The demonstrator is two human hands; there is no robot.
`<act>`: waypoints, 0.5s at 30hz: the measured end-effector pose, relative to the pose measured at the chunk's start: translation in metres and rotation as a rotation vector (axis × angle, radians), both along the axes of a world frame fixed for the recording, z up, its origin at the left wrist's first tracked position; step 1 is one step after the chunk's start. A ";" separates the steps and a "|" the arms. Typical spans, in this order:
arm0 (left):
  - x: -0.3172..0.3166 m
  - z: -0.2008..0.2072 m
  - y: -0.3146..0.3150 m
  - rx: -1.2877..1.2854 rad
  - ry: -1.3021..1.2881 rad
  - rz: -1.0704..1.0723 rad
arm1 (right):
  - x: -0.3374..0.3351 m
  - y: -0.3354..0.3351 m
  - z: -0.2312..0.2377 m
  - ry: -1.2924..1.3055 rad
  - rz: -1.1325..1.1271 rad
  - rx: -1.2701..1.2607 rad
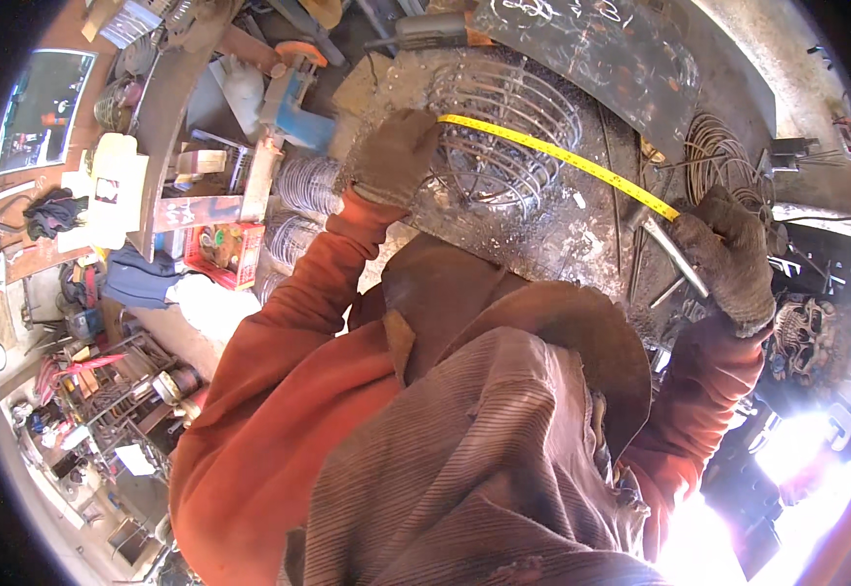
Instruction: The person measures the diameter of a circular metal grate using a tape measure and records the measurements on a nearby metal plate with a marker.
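Observation:
A yellow tape measure [562, 156] stretches across the workbench [552, 239], over a round cage of bent metal rods [508, 137]. My left hand [396, 154], in a dark work glove, is closed on the tape's end at the cage's left side. Farther right, my gloved right hand [728, 249] grips the other end of the tape; its case, if it is in that hand, is hidden by the glove. A shiny metal bar [676, 256] lies beside the right hand's fingers.
A dark metal sheet [596, 59] with chalk marks covers the bench's far side. Coiled rods [723, 156] are at the right, more coils [308, 186] at the left. A blue clamp-like tool [298, 117] and a red crate [225, 252] stand to the left.

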State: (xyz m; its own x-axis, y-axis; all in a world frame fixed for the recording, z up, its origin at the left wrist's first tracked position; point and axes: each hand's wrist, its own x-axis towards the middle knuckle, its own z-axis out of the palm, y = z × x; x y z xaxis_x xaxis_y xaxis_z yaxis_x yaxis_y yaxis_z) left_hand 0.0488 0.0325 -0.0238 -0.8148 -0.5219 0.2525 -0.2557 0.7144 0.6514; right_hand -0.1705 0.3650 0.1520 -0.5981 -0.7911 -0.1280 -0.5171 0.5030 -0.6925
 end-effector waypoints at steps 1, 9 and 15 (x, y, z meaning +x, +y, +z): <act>-0.001 -0.003 -0.003 0.007 0.064 -0.026 | -0.003 0.000 0.001 0.003 0.006 0.003; 0.000 0.005 -0.003 0.018 0.046 -0.037 | 0.008 -0.052 -0.010 0.580 0.213 0.336; 0.001 -0.009 -0.004 -0.071 0.132 -0.057 | 0.018 -0.096 -0.050 0.600 0.412 0.203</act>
